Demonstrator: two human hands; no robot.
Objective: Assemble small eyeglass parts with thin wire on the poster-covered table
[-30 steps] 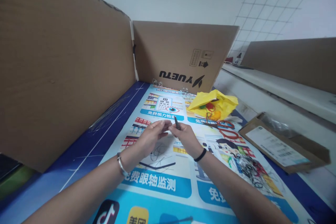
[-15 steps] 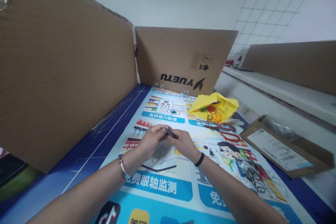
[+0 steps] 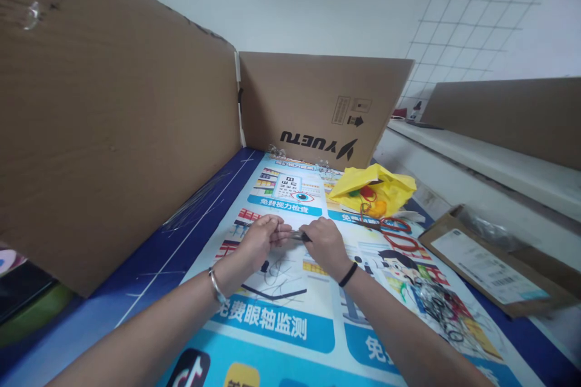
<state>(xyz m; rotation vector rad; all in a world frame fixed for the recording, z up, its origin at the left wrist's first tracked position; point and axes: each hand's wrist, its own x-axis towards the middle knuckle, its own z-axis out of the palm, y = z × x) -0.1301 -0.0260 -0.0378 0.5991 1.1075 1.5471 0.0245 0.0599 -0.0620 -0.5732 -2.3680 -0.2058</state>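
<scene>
My right hand (image 3: 327,248) is closed around a slim dark object (image 3: 299,235), whose greyish tip points left; its kind I cannot make out. Just left of that tip, my left hand (image 3: 265,239) has its thumb and fingers drawn together in a pinch. Whatever lies between those fingers is too small to name. Below both hands, thin loose wires (image 3: 275,275) curl over the printed poster sheet (image 3: 318,275). Red-handled scissors (image 3: 399,236) lie to the right of my right hand, beside a yellow bag (image 3: 376,184) with red and orange balls of yarn at its opening.
Cardboard panels stand at the left (image 3: 136,115) and back (image 3: 313,97). A bundle of thin wires (image 3: 195,201) lies along the left panel. On the right are a tangled heap of wire and clear plastic (image 3: 438,302) and an open cardboard box (image 3: 492,266).
My hands have drawn slightly apart. The dark object now sits in my right hand, with its tip turned toward my left fingers. The camera view has shifted slightly.
</scene>
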